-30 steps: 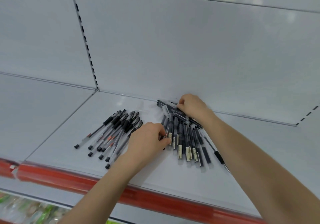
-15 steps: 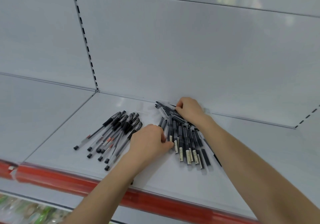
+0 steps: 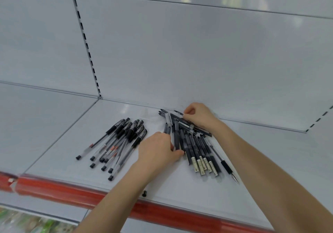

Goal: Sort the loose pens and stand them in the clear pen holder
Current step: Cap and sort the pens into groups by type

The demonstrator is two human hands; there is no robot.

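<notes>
Both forearms cut off by bottom edge. Below the shelf, green goods (image 3: 41, 226) blurred, not identifiable. Red strip (image 3: 59, 190) runs along the shelf front; just behind it a small black piece (image 3: 143, 194), too small to identify. Pale grey shelf (image 3: 59, 153) carries two lots of pens, lying flat and apart. Left lot: clear-barrelled pens (image 3: 117, 142), black caps and grips, roughly parallel, slanting up to the right. Right lot: dark pens (image 3: 195, 148), pale labels at the near ends, fanned, the far ones crossing over. One slim pen (image 3: 226, 168) with a metal tip lies at the fan's right edge. Left hand (image 3: 158, 150): fingers curled, thumb and fingers closed on dark pens at the fan's left edge; fingertips hidden. Right hand (image 3: 197, 116): fingers curled, pinching dark pens at the far end. Behind: plain grey back panel (image 3: 198, 52), slotted upright (image 3: 84, 40) at left.
</notes>
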